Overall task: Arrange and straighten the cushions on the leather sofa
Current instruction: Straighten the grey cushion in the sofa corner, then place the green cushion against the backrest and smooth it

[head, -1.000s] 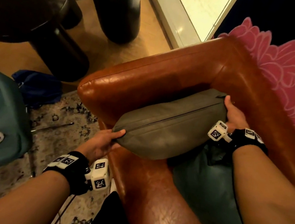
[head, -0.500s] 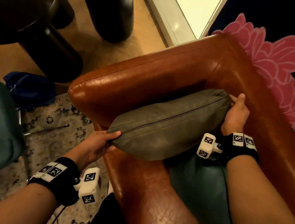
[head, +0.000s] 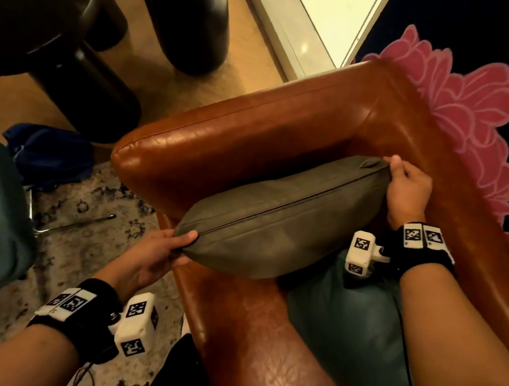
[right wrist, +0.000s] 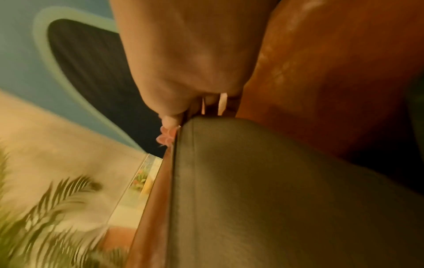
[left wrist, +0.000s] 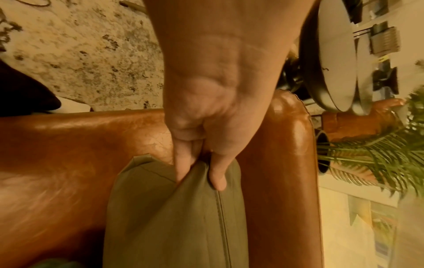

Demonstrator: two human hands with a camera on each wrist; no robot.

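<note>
Both hands, left hand (head: 153, 254) and right hand (head: 409, 190), pinch grey cushion (head: 279, 219) corners.

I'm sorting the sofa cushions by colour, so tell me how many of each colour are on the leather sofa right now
Grey-green cushion: 1, held at its ends by the left hand and right hand, standing against the sofa arm.
Teal cushion: 1, lying on the seat, partly under the right forearm.
Total: 2 cushions.
</note>
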